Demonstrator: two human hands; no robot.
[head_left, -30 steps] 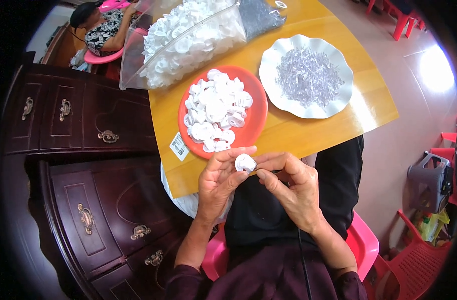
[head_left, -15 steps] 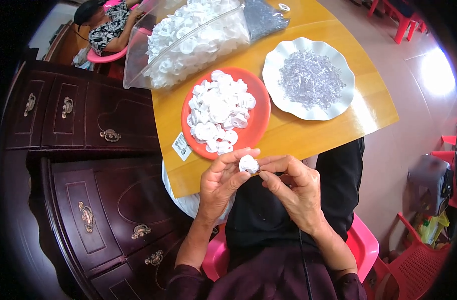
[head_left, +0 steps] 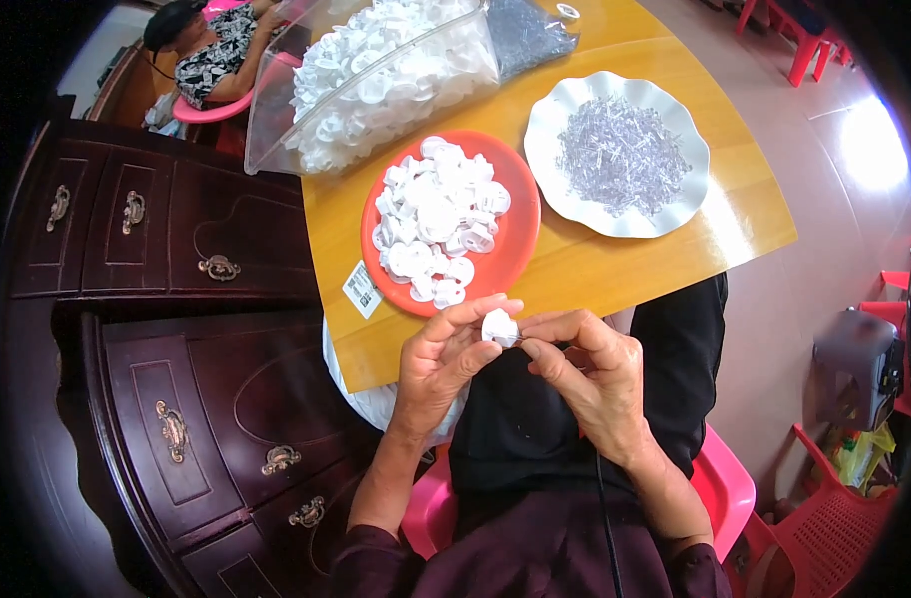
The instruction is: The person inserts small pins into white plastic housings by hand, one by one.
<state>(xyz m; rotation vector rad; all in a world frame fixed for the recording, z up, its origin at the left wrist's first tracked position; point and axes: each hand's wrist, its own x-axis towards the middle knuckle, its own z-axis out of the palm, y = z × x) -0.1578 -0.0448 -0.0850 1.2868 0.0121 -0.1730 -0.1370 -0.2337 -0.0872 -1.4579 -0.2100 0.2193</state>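
Between thumb and fingers, my left hand [head_left: 434,369] holds a small white plastic part [head_left: 497,326], rounded in outline, just off the table's near edge. My right hand [head_left: 597,384] meets it from the right, thumb and forefinger pinched on a thin, pin-like piece [head_left: 515,337] that touches the part. How far the piece goes in I cannot tell. Beyond my left hand, an orange-red plate [head_left: 517,249] bears a heap of similar white parts [head_left: 436,219]. To its right, a white scalloped plate [head_left: 545,189] carries many small clear thin pieces [head_left: 625,154].
A clear bin [head_left: 276,135] full of white parts stands at the far left of the wooden table [head_left: 615,274]. Beside it lie a bag of dark-looking pieces [head_left: 525,38] and a white ring [head_left: 567,11]. Dark cabinets [head_left: 196,369] line the left. Another person [head_left: 216,55] sits beyond.
The white part has turned slightly and shifted a little to the right between my fingers. My right hand has moved slightly to the right, its pinch kept.
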